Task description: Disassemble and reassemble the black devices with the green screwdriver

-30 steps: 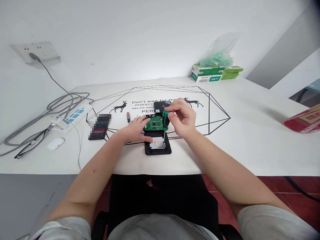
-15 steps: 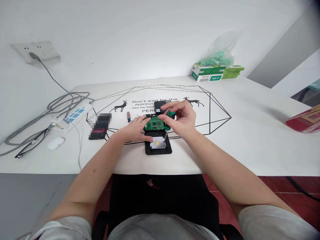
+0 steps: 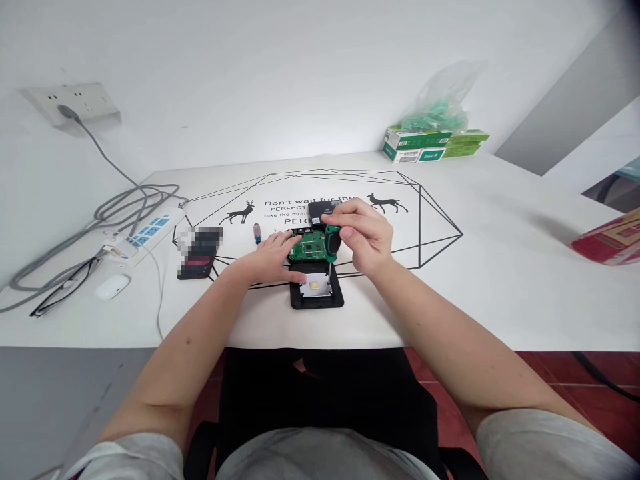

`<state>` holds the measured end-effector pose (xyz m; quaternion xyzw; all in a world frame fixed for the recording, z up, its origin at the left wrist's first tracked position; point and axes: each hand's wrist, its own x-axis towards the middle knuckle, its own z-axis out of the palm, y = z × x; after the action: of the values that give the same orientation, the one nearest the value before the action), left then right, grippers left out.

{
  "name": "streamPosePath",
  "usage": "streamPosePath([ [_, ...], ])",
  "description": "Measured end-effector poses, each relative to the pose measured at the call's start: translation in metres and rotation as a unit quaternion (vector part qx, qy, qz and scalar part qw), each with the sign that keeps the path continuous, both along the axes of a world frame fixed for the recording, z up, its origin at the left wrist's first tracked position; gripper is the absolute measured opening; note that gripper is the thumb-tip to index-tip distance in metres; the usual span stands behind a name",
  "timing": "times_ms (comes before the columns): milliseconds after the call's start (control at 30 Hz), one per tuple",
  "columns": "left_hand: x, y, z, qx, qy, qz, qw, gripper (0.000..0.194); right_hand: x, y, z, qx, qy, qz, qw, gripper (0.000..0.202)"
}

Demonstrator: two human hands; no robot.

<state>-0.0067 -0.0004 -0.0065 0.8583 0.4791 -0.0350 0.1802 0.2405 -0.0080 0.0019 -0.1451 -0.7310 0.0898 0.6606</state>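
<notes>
the green board point(image 3: 311, 248) and the black case point(image 3: 317, 305) with a silver plate point(image 3: 324, 287) sit in the middle of the frame, the case just below the board. the case is near the front edge of the worktop point(image 3: 500, 287), which runs across the lower part of the frame. the left hand point(image 3: 270, 259) lies with its fingers spread, some on the board and the thumb at the plate's left side. the right hand point(image 3: 369, 237) has its fingers closed around a green screwdriver point(image 3: 332, 245), which points down at the plate's right side. a wide stretch of white worktop lies between the right hand and a red bag point(image 3: 610, 240) at the right edge. on the left, a small screwdriver point(image 3: 257, 233) is just beside the left hand, and a phone point(image 3: 196, 270) lies farther left.

the left hand hides the board's left side. the right hand covers part of a flat black thing point(image 3: 320, 212). the screwdriver's tip is too small to make out. blurry squares cover much of the phone. the red bag is cut off.
</notes>
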Motion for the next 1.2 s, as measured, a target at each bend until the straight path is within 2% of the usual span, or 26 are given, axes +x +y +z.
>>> streamPosePath([
  [100, -0.001, 0.001, -0.001, -0.002, -0.004, 0.002, 1.0, 0.127, 0.0, 0.0, 0.0, -0.01, 0.007, 0.008, 1.0, 0.027],
  [233, -0.002, 0.002, -0.002, -0.003, -0.017, -0.001, 1.0, 0.125, 0.0, 0.0, 0.002, -0.041, 0.006, -0.016, 0.999, 0.028],
  [433, -0.002, 0.001, -0.002, 0.001, -0.005, 0.001, 1.0, 0.126, -0.003, 0.003, 0.0, -0.052, 0.006, -0.013, 0.999, 0.012],
  [600, -0.001, 0.001, 0.0, -0.001, -0.001, -0.004, 1.0, 0.123, -0.009, 0.001, -0.005, -0.109, 0.045, 0.049, 0.992, 0.027],
  [700, 0.0, 0.0, 0.001, -0.002, 0.001, -0.003, 1.0, 0.124, -0.011, -0.002, -0.007, -0.136, 0.05, 0.049, 0.988, 0.036],
  [867, 0.0, 0.0, 0.0, -0.003, -0.001, 0.0, 1.0, 0.125, -0.012, 0.0, -0.01, -0.086, 0.058, 0.023, 0.994, 0.044],
  [967, -0.001, 0.0, -0.002, 0.002, -0.012, 0.0, 1.0, 0.124, -0.01, 0.002, -0.008, -0.026, 0.033, 0.02, 0.999, 0.026],
  [1067, -0.002, 0.001, -0.002, 0.001, -0.016, 0.0, 1.0, 0.125, -0.006, 0.002, -0.004, -0.002, 0.005, 0.044, 0.999, 0.005],
  [1200, -0.001, 0.001, -0.001, -0.004, -0.014, -0.001, 1.0, 0.126, -0.001, 0.003, 0.001, -0.019, -0.009, 0.063, 0.998, 0.011],
])
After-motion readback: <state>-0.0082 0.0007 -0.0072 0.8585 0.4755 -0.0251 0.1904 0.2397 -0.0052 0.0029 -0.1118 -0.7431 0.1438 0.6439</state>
